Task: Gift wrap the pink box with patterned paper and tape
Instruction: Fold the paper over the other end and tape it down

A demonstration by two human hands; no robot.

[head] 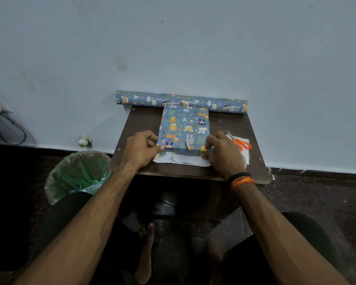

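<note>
On the dark brown wooden counter (144,122), the flat box wrapped in blue animal-print paper (184,128) lies centred, its near end unfolded with white flaps showing. The left hand (141,150) and right hand (224,154) each pinch a near corner, grip clamped on paper. Judged step: folding that end; next, crease flaps inward and tape
</note>
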